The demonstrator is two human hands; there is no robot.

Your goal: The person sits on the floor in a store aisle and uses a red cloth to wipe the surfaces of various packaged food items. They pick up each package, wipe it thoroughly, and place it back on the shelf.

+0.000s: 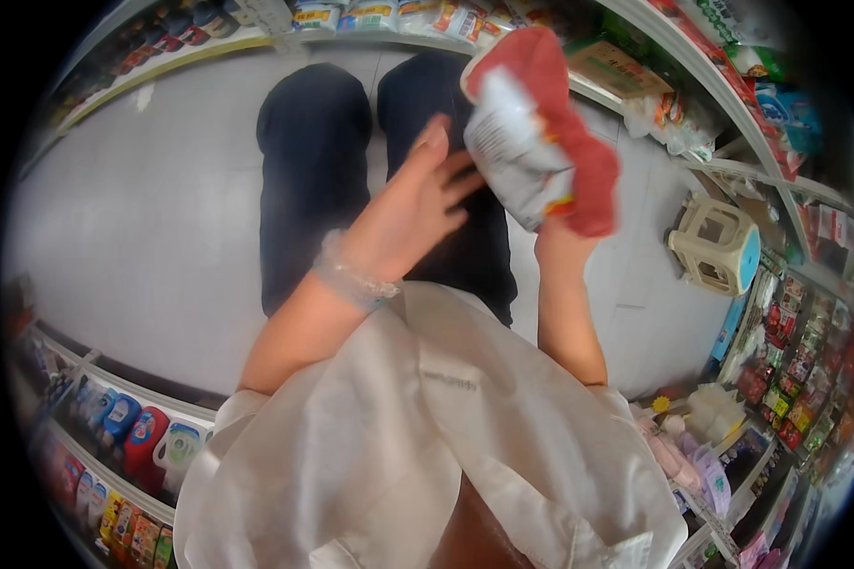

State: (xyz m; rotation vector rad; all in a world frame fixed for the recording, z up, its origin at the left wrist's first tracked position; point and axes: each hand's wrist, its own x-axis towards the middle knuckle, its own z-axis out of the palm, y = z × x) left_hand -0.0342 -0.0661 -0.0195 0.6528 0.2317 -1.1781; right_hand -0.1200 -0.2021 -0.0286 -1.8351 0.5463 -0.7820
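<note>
My left hand (413,194), with a band round its wrist, is raised over my lap. Its fingers are apart and hold nothing; they are a little blurred and point toward a white plastic packet (517,147) with printing and orange-red marks. That packet lies against a red cloth (593,175), at the upper right of my knees. My right hand (565,247) comes up beneath the two and grips them from below. Its fingers are mostly hidden behind the cloth and the packet.
Ahead, a low shelf (399,38) bears several bagged goods. A cardboard box (621,68) stands on the right shelving. A beige plastic stool (716,245) with a blue top is on the grey floor (142,237). Detergent bottles (147,436) line the lower left shelf.
</note>
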